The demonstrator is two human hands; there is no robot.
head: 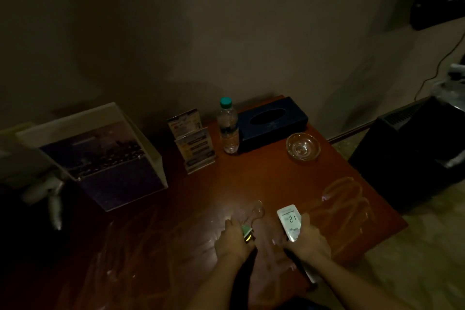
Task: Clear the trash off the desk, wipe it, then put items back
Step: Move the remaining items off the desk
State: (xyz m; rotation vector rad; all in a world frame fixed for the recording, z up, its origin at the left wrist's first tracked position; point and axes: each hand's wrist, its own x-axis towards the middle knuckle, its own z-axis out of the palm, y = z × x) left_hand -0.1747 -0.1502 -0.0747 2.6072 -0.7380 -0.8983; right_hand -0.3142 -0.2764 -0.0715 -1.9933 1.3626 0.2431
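The right hand point(308, 236) grips a white remote control point(289, 220) from its right side. The fingers curl round the lower body and the lit display faces up. The remote sits low over the near part of the desk point(251, 184). Whether it touches the surface cannot be told. A dark, long object point(299, 268) runs from under this hand toward the person. Its kind cannot be told.

The left hand point(232, 236) lies just beside the right, knuckles up. It pinches a small green packet point(246, 229) between thumb and fingers, close to the desk top. Both forearms reach forward from the bottom edge and converge slightly.

Wet streaks point(347, 199) shine on the wood to the right. This suggests that the wiping step is complete and that the items are now being put back. The low, flat hold suits setting each item down without sliding it over the damp surface.

Further out, along the wall, stand:
- a water bottle point(228, 128), upright, touching or just beside a dark tissue box point(273, 121);
- a glass ashtray point(303, 146), near the right edge;
- two card stands point(195, 145);
- a large picture stand point(105, 156), at the left.
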